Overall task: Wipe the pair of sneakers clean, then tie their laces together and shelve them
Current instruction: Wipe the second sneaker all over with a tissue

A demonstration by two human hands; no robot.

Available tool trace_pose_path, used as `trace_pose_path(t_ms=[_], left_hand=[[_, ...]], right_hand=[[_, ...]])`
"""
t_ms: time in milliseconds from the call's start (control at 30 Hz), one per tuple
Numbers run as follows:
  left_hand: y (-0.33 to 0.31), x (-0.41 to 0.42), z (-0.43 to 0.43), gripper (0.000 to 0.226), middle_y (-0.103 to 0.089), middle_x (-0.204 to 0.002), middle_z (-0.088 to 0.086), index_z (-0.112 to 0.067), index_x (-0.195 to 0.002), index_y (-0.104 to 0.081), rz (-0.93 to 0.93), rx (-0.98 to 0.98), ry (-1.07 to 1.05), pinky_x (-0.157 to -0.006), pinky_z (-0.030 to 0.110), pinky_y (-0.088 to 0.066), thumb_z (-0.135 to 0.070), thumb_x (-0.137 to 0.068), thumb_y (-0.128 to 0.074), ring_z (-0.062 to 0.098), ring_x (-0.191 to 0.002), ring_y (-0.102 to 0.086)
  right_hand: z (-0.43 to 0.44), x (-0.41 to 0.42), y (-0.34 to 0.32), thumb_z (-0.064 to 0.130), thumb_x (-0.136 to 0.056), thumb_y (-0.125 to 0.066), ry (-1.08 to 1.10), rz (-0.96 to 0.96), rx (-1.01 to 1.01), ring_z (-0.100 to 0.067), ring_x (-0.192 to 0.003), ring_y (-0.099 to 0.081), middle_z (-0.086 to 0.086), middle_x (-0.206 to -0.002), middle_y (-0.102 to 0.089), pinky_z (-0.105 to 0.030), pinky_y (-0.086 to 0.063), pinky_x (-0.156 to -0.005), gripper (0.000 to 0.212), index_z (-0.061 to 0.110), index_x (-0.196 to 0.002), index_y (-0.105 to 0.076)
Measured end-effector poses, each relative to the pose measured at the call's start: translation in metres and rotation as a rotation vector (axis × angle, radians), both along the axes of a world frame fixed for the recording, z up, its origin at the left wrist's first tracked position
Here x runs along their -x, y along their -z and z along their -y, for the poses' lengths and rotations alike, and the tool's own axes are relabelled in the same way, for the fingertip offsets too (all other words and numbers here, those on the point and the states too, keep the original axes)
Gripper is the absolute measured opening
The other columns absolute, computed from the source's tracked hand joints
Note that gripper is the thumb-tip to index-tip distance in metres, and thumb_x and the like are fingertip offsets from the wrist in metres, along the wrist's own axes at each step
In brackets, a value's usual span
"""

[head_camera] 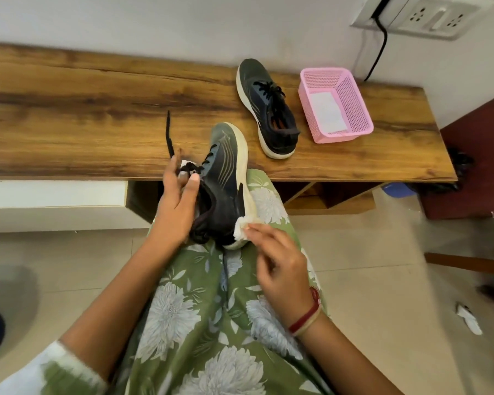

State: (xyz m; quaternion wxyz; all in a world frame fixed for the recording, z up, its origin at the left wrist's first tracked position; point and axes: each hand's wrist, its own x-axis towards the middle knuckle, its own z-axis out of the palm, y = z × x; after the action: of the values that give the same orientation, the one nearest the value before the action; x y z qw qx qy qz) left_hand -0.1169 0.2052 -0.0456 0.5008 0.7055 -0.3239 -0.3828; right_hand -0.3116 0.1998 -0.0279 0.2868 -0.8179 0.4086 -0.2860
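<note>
Nearest me, just short of the wooden bench (97,124), I see the right hand (280,266) pinching a crumpled white wipe (241,227) against the smooth cream sole of a dark mesh sneaker (226,181). The left hand (177,201) curls round its collar. On the bench lies the second sneaker (268,109), beside a perforated pink plastic basket (351,106).

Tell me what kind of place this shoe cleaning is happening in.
Most likely a room in a home, perhaps near the entrance: a low wooden bench with open cubbies under it, a wall socket panel, and a tiled floor.
</note>
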Motion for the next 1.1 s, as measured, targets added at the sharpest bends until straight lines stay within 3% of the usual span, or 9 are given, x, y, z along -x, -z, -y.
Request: trace_pose_path(t_ms=[167,267,333,400,500,700,833,967,1100], left_hand=[[0.005,-0.014,-0.045,0.080,-0.046,-0.141,-0.003,-0.022,-0.131,-0.050,0.643,-0.120,0.523,-0.106,0.035,-0.037,-0.075,-0.072,-0.050,0.011,-0.127,-0.043],[0.014,-0.020,-0.035,0.072,-0.051,-0.139,0.007,-0.013,-0.115,-0.065,0.805,0.005,0.531,-0.111,0.050,-0.030,-0.072,-0.078,-0.044,0.025,-0.133,-0.040],[0.010,-0.017,-0.022,0.062,-0.052,-0.138,0.001,-0.016,-0.112,-0.068,0.768,0.110,0.500,-0.117,0.042,-0.017,-0.066,-0.082,-0.045,0.019,-0.138,-0.032],[-0.004,-0.010,-0.005,0.050,-0.053,-0.134,-0.004,-0.016,-0.114,-0.066,0.610,0.204,0.439,-0.116,0.034,-0.022,-0.054,-0.084,-0.053,0.015,-0.135,-0.038],[-0.031,0.003,0.018,0.032,-0.058,-0.115,-0.013,-0.020,-0.115,-0.060,0.385,0.365,0.319,-0.097,0.023,-0.043,-0.037,-0.088,-0.055,0.002,-0.112,-0.053],[-0.041,0.006,0.042,0.021,-0.057,-0.083,-0.015,-0.016,-0.094,-0.060,0.382,0.453,0.215,-0.070,0.010,-0.039,-0.034,-0.091,-0.050,-0.002,-0.079,-0.055],[-0.024,0.019,0.048,0.036,-0.057,-0.075,0.002,-0.004,-0.091,-0.060,0.450,0.385,0.223,-0.063,0.013,-0.037,-0.036,-0.092,-0.046,0.008,-0.069,-0.051],[0.004,0.035,0.049,0.030,-0.051,-0.070,-0.005,-0.012,-0.081,-0.051,0.435,0.327,0.215,-0.057,0.022,-0.035,-0.039,-0.093,-0.042,0.004,-0.064,-0.045],[0.015,0.044,0.058,0.044,-0.056,-0.070,0.013,0.001,-0.086,-0.056,0.352,0.334,0.202,-0.059,0.038,-0.040,-0.039,-0.094,-0.041,0.019,-0.065,-0.052]], right_hand=[[0.024,-0.007,-0.004,-0.007,-0.085,-0.059,0.410,0.421,-0.389,-0.005,-0.102,-0.061,0.003,-0.106,-0.066,-0.028,-0.050,-0.092,0.034,0.021,-0.101,-0.067],[0.036,-0.011,-0.003,-0.003,-0.088,-0.059,0.533,0.528,-0.593,-0.013,-0.099,-0.064,0.003,-0.101,-0.069,-0.043,-0.050,-0.094,0.030,0.026,-0.094,-0.067],[0.041,-0.014,-0.010,-0.002,-0.088,-0.059,0.508,0.548,-0.581,-0.017,-0.100,-0.065,0.002,-0.100,-0.070,-0.044,-0.049,-0.095,0.030,0.027,-0.092,-0.069],[0.044,-0.017,-0.025,-0.002,-0.088,-0.059,0.439,0.547,-0.528,-0.015,-0.100,-0.065,0.006,-0.099,-0.070,-0.038,-0.051,-0.093,0.032,0.028,-0.093,-0.069],[0.053,-0.020,-0.049,-0.002,-0.088,-0.058,0.325,0.471,-0.332,-0.006,-0.101,-0.063,0.006,-0.103,-0.069,-0.021,-0.049,-0.090,0.032,0.026,-0.100,-0.066],[0.097,-0.022,-0.069,0.000,-0.088,-0.054,0.246,0.078,-0.142,-0.003,-0.098,-0.056,0.007,-0.107,-0.062,-0.002,-0.040,-0.082,0.034,0.016,-0.116,-0.065],[0.114,-0.031,-0.043,0.002,-0.088,-0.048,0.061,-0.202,-0.294,-0.015,-0.086,-0.059,0.000,-0.089,-0.066,-0.026,-0.048,-0.078,0.022,0.008,-0.097,-0.068],[0.125,-0.017,-0.014,0.002,-0.088,-0.053,0.066,-0.142,-0.501,-0.012,-0.097,-0.055,0.003,-0.096,-0.061,-0.036,-0.046,-0.094,0.022,0.006,-0.104,-0.067],[0.135,-0.006,0.001,-0.006,-0.086,-0.052,0.349,-0.015,-0.542,-0.016,-0.100,-0.058,-0.006,-0.105,-0.067,-0.036,-0.046,-0.099,0.026,0.005,-0.103,-0.068]])
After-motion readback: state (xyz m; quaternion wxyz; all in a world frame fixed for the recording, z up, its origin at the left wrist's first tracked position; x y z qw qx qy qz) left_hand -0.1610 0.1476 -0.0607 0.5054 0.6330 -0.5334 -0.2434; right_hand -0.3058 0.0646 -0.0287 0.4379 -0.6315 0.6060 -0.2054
